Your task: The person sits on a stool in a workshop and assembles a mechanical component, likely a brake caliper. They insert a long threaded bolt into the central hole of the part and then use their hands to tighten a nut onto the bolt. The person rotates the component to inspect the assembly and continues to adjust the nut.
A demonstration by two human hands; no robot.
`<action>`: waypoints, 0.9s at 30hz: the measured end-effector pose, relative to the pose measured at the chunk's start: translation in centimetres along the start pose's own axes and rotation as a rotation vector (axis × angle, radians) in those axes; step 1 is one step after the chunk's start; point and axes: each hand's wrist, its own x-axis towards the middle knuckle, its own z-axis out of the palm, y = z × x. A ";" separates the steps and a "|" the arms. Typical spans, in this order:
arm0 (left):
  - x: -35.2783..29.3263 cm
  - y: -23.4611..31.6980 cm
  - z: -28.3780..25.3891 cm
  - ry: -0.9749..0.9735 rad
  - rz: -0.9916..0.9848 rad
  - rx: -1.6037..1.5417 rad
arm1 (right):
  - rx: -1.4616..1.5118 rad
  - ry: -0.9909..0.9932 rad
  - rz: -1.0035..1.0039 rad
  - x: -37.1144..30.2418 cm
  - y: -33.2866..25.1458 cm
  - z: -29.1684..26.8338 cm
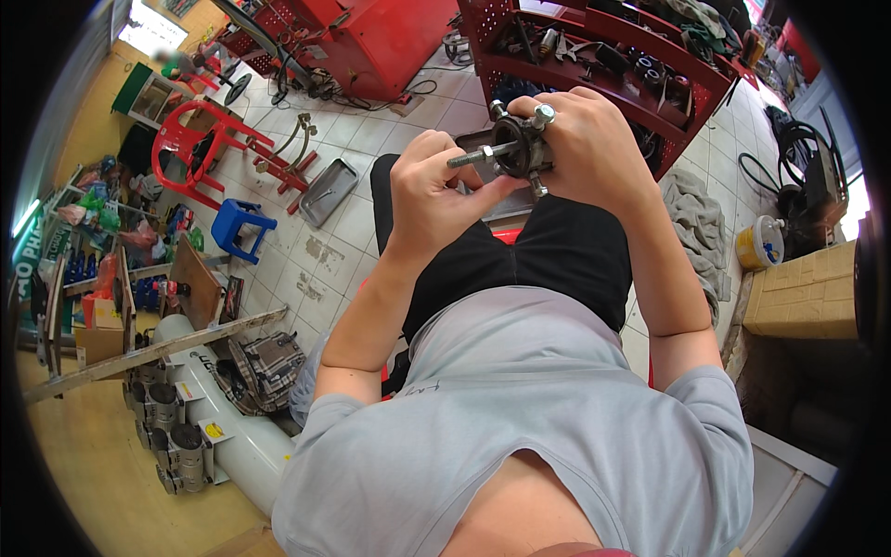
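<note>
Above my lap, my right hand is closed round a round metal hub-like part with a dark ring and several bolts sticking out of it. A long threaded bolt with a nut on it points from the part toward my left hand. The left fingers are bent at the bolt's end, and the thumb stretches under it to the lower rim of the part. Another bolt head shows beside my right fingers. My right palm hides the far side of the part.
A metal tray lies on the tiled floor ahead left, near a blue stool and a red chair. A red tool cart full of parts stands ahead. To the right are a grey cloth and a yellow-white bucket.
</note>
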 end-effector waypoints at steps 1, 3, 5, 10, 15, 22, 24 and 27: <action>0.1 0.3 -0.1 -0.008 -0.020 0.016 | -0.009 0.002 -0.003 0.0 0.0 -0.1; 0.5 1.1 0.1 0.039 -0.097 -0.041 | -0.008 0.007 -0.011 -0.1 0.2 0.1; 1.1 2.1 0.6 0.152 -0.214 -0.185 | -0.004 0.008 -0.015 -0.1 0.2 0.2; 0.5 0.8 0.4 0.102 -0.056 -0.060 | -0.009 -0.010 0.006 -0.1 0.2 0.1; 0.2 0.7 0.2 0.085 -0.049 -0.021 | -0.026 -0.013 0.012 0.0 0.0 0.0; 0.6 0.8 0.4 0.119 -0.001 -0.035 | 0.012 0.008 -0.008 -0.1 0.2 0.1; 0.2 0.2 0.1 0.040 0.052 0.043 | 0.000 -0.005 0.003 0.0 0.1 -0.1; 0.2 0.8 0.4 0.110 -0.059 -0.036 | -0.006 -0.012 0.008 0.0 0.0 -0.1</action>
